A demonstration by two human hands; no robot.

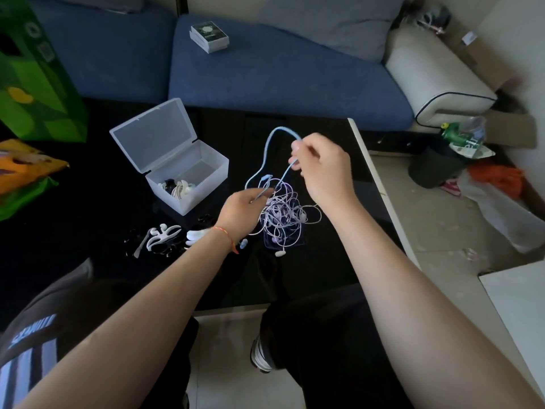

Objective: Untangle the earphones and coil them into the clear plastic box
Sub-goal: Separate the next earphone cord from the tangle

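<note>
Pale lilac earphones lie knotted mid-frame on glossy black table.
Right hand pinches a blue cord; left hand pinches its lower end; clear plastic box open, centre-left.

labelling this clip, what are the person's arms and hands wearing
Both forearms are bare, no sleeves reaching them. The left hand has a thin orange-red string bracelet at the wrist. The right hand shows no ring, watch or band in this view.
</note>
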